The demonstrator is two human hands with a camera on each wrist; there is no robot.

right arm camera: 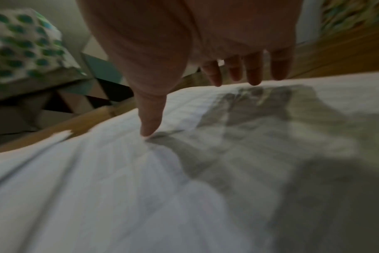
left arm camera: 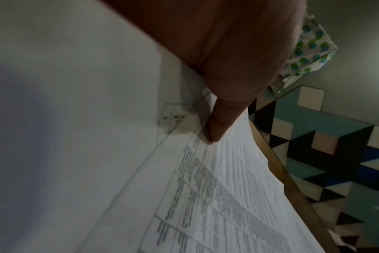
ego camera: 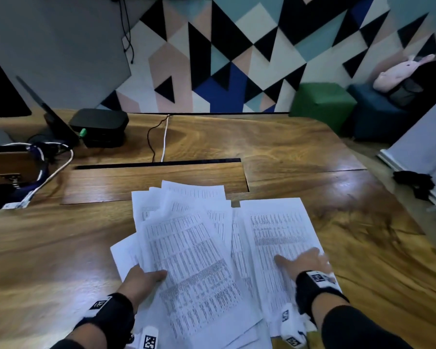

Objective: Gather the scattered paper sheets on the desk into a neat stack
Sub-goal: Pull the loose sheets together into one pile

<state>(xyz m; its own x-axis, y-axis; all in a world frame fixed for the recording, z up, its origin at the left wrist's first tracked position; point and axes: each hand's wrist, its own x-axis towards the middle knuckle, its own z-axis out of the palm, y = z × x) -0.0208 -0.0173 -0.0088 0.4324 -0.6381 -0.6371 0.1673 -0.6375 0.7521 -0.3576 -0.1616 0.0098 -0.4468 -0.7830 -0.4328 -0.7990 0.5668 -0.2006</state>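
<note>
I see the paper sheets [ego camera: 199, 253] fanned on the worktop [ego camera: 61, 248] — left hand [ego camera: 141, 280] pinches their left edge, thumb on top; right hand [ego camera: 305, 263] rests flat, fingers [right arm camera: 254, 71] straight.

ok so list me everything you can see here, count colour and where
paper sheets: many, white with printed tables, fanned loosely on the near desk
desk: one, brown wood, fills the foreground
black box: one, far left of the desk
cables: one white, one black, far middle of the desk
green cube seat: one, on the floor, far right
plush toy: one, pink, far right
left hand: grips the left edge of the sheets
right hand: flat on the right sheet, fingers straight
</note>
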